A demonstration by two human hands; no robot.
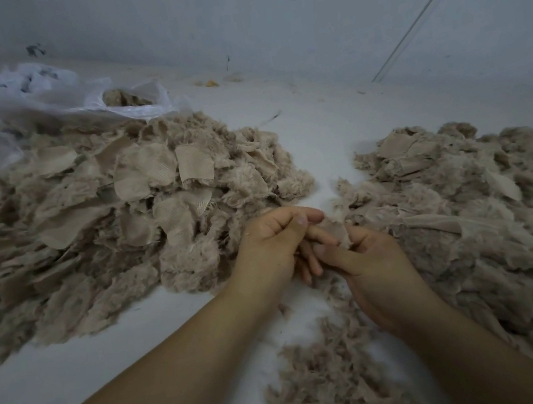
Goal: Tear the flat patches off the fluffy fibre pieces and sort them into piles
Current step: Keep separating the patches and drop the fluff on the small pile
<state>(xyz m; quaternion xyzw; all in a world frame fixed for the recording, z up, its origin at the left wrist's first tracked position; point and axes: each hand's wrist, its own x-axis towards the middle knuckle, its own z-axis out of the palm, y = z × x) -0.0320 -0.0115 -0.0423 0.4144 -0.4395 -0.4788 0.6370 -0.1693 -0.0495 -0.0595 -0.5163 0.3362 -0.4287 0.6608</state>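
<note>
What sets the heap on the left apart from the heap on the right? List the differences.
The left heap is topped with many flat ribbed patches lying face up; the right heap is mostly fluffy fibre, with only a few flat pieces showing. The left heap lies against a clear plastic bag; the right heap has none beside it. The right hand lies at the right heap's edge; the left hand is just clear of the left heap. Both are beige and lie on the same white surface.
</note>
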